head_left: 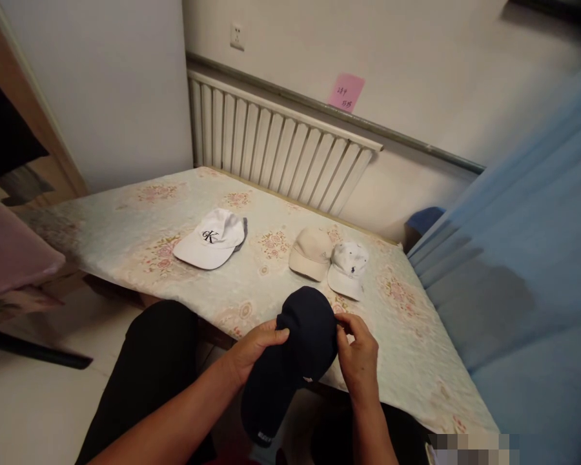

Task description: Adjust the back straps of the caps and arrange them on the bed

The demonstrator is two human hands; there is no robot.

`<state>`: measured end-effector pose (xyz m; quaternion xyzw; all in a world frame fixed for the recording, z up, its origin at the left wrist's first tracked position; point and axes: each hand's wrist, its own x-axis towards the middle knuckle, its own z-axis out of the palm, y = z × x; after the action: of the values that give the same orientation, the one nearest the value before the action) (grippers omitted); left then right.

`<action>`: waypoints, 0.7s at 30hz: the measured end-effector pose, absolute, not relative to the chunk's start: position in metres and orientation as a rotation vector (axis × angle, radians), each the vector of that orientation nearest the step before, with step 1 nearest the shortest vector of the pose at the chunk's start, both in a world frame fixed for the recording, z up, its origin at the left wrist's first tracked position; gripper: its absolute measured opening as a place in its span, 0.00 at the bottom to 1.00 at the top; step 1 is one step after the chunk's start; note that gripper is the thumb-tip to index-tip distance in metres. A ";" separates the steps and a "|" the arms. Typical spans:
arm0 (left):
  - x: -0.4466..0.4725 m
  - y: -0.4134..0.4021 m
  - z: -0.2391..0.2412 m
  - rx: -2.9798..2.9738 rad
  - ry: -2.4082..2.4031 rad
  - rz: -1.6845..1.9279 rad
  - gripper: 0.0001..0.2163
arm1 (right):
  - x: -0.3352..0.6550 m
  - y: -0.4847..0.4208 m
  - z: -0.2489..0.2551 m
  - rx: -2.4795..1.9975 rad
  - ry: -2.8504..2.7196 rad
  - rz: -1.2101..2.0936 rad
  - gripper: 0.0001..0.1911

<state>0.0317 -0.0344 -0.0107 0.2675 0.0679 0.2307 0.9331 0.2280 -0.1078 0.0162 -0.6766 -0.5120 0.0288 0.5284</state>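
Observation:
A dark navy baseball cap is held between my two hands just past the near edge of the table, its brim pointing down toward me. My left hand grips the cap's left side, thumb on top and the other fingers hidden beneath. At the cap's right edge, my right hand pinches the rim with thumb and forefinger. Beyond them on the table lie a beige cap and a white cap with a small dark emblem, side by side and touching. Farther left sits a white cap with black letters, a grey edge showing behind it.
A flowered cloth covers the table. Behind it are a white radiator and a wall with a pink note. On the right hangs a blue curtain; a pink-covered piece of furniture stands at left.

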 end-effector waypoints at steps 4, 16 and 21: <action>0.032 -0.032 -0.011 0.523 0.149 0.475 0.17 | 0.232 -0.108 0.013 -1.628 -1.287 0.088 0.10; 0.032 -0.023 -0.014 0.408 0.250 0.544 0.13 | 0.240 -0.111 0.001 -1.688 -1.032 0.203 0.12; 0.031 -0.019 -0.015 0.356 0.251 0.580 0.16 | 0.235 -0.124 -0.028 -1.696 -0.874 0.336 0.14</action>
<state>0.0308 -0.0191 -0.0149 0.1741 0.1230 0.2837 0.9349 0.2348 -0.1239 -0.0279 -0.7214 -0.3717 0.1429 0.5666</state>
